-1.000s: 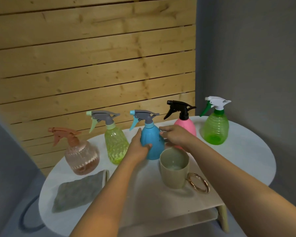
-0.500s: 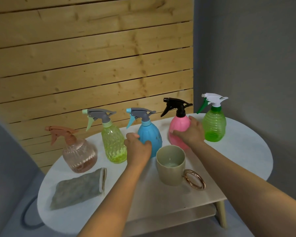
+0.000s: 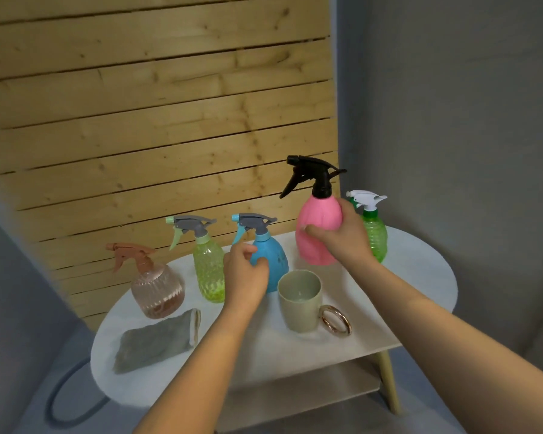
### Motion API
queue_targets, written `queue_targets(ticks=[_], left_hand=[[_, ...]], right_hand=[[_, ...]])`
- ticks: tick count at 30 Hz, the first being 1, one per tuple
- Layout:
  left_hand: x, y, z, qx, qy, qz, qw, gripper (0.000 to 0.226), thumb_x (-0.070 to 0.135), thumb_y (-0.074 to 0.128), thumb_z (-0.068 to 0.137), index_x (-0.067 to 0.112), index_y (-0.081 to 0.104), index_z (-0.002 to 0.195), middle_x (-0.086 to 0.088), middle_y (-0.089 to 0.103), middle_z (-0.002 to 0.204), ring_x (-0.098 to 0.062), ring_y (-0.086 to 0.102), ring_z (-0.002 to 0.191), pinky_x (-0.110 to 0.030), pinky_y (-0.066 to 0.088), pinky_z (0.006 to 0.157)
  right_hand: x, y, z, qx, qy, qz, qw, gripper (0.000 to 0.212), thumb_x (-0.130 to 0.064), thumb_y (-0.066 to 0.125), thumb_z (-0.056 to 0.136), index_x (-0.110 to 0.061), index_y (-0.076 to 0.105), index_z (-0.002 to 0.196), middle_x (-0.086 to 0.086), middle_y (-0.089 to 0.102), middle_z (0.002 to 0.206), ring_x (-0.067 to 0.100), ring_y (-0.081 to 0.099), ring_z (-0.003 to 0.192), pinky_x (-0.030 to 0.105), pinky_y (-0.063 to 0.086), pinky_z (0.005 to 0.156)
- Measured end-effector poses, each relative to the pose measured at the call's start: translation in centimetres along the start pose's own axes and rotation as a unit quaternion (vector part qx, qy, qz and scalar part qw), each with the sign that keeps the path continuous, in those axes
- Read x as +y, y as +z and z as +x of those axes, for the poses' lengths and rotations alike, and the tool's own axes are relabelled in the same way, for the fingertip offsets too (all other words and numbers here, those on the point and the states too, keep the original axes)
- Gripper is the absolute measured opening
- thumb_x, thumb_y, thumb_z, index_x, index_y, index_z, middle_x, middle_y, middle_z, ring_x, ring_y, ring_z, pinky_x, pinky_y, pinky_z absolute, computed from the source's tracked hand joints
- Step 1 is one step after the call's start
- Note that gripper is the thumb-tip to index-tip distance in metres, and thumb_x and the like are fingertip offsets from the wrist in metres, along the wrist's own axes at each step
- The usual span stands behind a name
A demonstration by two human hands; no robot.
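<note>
My right hand (image 3: 342,242) grips the pink spray bottle (image 3: 318,225) with the black trigger head round its body and holds it above the white table (image 3: 420,277), upright. My left hand (image 3: 245,274) is curled against the left front of the blue spray bottle (image 3: 275,264), thumb on its body; the bottle stands on the table. A beige mug (image 3: 300,300) with a gold ring handle stands just in front of the blue bottle, between my forearms.
A yellow-green spray bottle (image 3: 209,270) and a peach spray bottle (image 3: 157,289) stand to the left, and a green one (image 3: 375,236) behind my right hand. A grey cloth (image 3: 156,343) lies front left. Behind is a wooden plank wall, to the right a grey wall.
My right hand moved from the blue bottle to the pink one, gripped it and lifted it off the table. My left hand stayed at the blue bottle.
</note>
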State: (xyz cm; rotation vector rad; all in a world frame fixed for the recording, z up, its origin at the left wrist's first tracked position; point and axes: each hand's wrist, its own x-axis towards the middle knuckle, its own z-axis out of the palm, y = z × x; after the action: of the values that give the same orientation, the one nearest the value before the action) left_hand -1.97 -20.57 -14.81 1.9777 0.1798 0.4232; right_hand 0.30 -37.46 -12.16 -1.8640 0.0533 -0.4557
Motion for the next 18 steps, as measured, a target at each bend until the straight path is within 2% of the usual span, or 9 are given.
queue_targets(ticks=[3,5,7,10,12,14,16,18], left_hand=[[2.4,-2.5,-2.9,-0.001,0.042,-0.068,0.997,0.024,0.000,0.050,0.089,0.019,0.054,0.103,0.002,0.059,0.108,-0.015,0.055,0.105,-0.018,0.039,0.081],[3.3,-4.3,-4.7,-0.023,0.060,-0.135,0.989,0.030,-0.005,0.047,0.090,0.018,0.055,0.108,0.007,0.060,0.105,-0.013,0.056,0.105,-0.020,0.044,0.088],[3.5,-6.5,-6.9,-0.063,0.063,-0.205,0.975,0.037,-0.007,0.046,0.092,0.021,0.053,0.116,0.004,0.058,0.118,-0.009,0.056,0.109,-0.031,0.045,0.099],[2.0,-9.5,-9.9,-0.139,0.084,-0.274,0.948,0.056,-0.006,0.051,0.091,0.039,0.045,0.124,0.007,0.048,0.139,-0.006,0.050,0.124,-0.037,0.047,0.099],[0.5,-11.2,-11.7,-0.157,0.074,-0.282,0.944,0.066,-0.010,0.053,0.087,0.041,0.042,0.127,0.007,0.046,0.142,-0.006,0.048,0.127,-0.038,0.047,0.100],[-1.1,-12.5,-13.4,-0.161,0.048,-0.262,0.950,0.060,-0.002,0.058,0.085,0.040,0.043,0.125,0.011,0.050,0.135,-0.001,0.051,0.122,-0.036,0.047,0.100],[-2.2,-13.2,-15.0,-0.177,0.040,-0.214,0.960,0.051,0.007,0.060,0.083,0.032,0.048,0.125,0.014,0.055,0.126,0.004,0.054,0.116,-0.021,0.047,0.093],[-3.1,-13.6,-16.2,-0.193,0.048,-0.177,0.964,0.042,-0.001,0.057,0.086,0.016,0.053,0.125,0.009,0.061,0.120,0.006,0.058,0.108,-0.011,0.047,0.083]], right_hand=[[-3.4,-1.3,-3.9,-0.064,-0.013,0.021,0.998,0.075,-0.029,0.080,0.070,-0.023,0.041,0.133,-0.002,0.050,0.114,0.019,0.051,0.099,0.031,0.044,0.075],[-4.9,-2.1,-7.0,-0.124,0.003,0.049,0.991,0.068,-0.027,0.079,0.071,-0.026,0.043,0.129,-0.005,0.052,0.109,0.017,0.053,0.096,0.030,0.045,0.075],[-5.7,-2.7,-10.5,-0.198,0.035,0.087,0.976,0.066,-0.031,0.081,0.068,-0.031,0.045,0.123,-0.006,0.057,0.110,0.015,0.058,0.093,0.028,0.050,0.072],[-5.5,-3.3,-14.3,-0.311,0.059,0.086,0.945,0.064,-0.039,0.073,0.057,-0.033,0.053,0.117,-0.006,0.061,0.110,0.011,0.061,0.094,0.027,0.054,0.074],[-4.4,-3.7,-16.0,-0.403,0.084,0.096,0.906,0.060,-0.041,0.074,0.053,-0.032,0.059,0.111,-0.003,0.066,0.108,0.015,0.064,0.097,0.031,0.053,0.084],[-2.9,-3.9,-17.5,-0.499,0.132,0.140,0.845,0.061,-0.039,0.073,0.056,-0.026,0.060,0.113,0.001,0.068,0.107,0.019,0.065,0.099,0.034,0.051,0.089],[-1.7,-3.8,-18.7,-0.582,0.174,0.151,0.780,0.060,-0.036,0.070,0.060,-0.018,0.057,0.115,0.003,0.068,0.104,0.018,0.065,0.095,0.032,0.050,0.090],[-0.7,-3.2,-19.6,-0.637,0.196,0.152,0.730,0.065,-0.035,0.078,0.056,-0.015,0.056,0.114,0.002,0.069,0.101,0.015,0.066,0.091,0.028,0.051,0.087]])
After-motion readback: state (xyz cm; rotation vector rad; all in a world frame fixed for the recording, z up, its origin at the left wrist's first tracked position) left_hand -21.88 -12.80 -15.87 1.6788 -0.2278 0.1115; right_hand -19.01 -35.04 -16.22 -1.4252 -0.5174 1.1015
